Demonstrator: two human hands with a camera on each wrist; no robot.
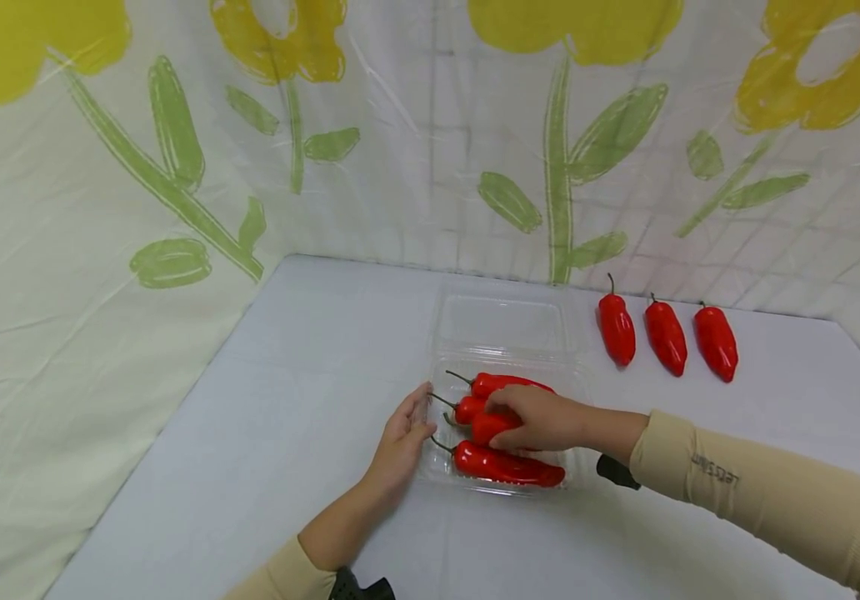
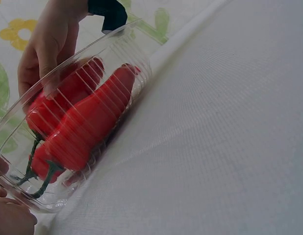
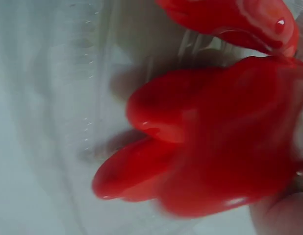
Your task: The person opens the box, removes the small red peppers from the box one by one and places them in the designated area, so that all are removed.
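Note:
A hinged clear plastic container point(image 1: 501, 489) lies open on the table, its lid point(image 1: 503, 321) folded back toward the wall. Several red peppers with green stems lie in it, among them a front pepper point(image 1: 508, 464) and a rear pepper point(image 1: 512, 383). My right hand point(image 1: 542, 418) reaches in from the right and grips another red pepper point(image 1: 492, 427), fingers and thumb around its body; in the right wrist view this held pepper point(image 3: 239, 137) covers part of the others. At the container's left rim, my left hand point(image 1: 397, 450) holds the edge between thumb and fingers.
Three more red peppers stand in a row at the back right of the white table point(image 1: 310, 358): a left one point(image 1: 616, 329), a middle one point(image 1: 666, 337) and a right one point(image 1: 717, 343). A flower-printed curtain point(image 1: 400, 167) hangs behind the table.

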